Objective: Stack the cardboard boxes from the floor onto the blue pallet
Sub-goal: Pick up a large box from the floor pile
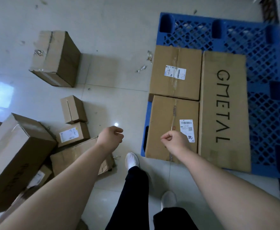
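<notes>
Through the head view, the left hand (110, 138) and right hand (174, 140) hung out in front of me, fingers (117, 131) curled into loose fists and gripping nothing.

On the blue pallet (266, 83) three boxes lay flat and touching. These were a far labelled box (175, 72), a near labelled box (165, 117) and the long GMETAL box (223, 110). That last one's long axis ran away from me, its lettering reading toward the near edge.

On the floor (119, 39) to the left sat a lone box (56, 57), a small box (73, 109) touching a small labelled box (73, 134), and the big box (15, 156). The big box was tilted, its long axis slanting from near left to far right.

I judged the big one bulky and stiff-walled though dented, best lifted with both hands under opposite ends. The small ones looked light.
</notes>
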